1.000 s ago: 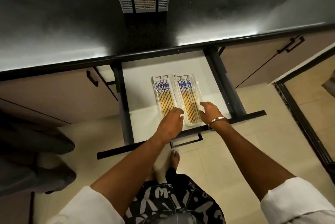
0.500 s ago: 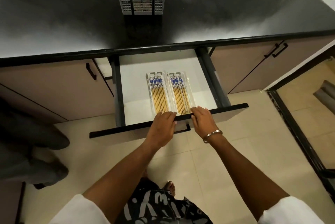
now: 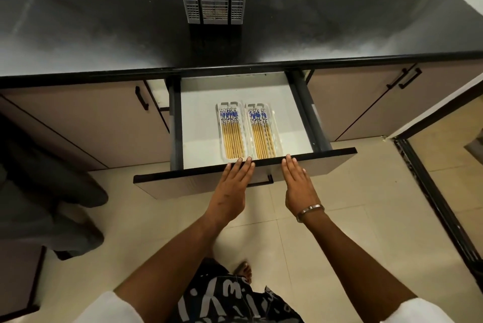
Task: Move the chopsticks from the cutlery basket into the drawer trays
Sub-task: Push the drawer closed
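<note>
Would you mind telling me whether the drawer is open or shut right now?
Open: the drawer is pulled out, showing two trays of chopsticks.

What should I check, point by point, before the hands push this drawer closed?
1. Chopsticks lie flat inside both trays: left tray and right tray ok.
2. Cutlery basket on the counter holds no more chopsticks: cannot tell, its mesh hides the inside.
3. Left hand holds nothing, fingers straight at the drawer front: ok.
4. Right hand holds nothing, fingers straight at the same edge: ok.
5. Fingertips stay out of the gap: not ok, the left fingertips reach over the front edge.
6. Nothing sticks up above the drawer sides: ok.
</note>
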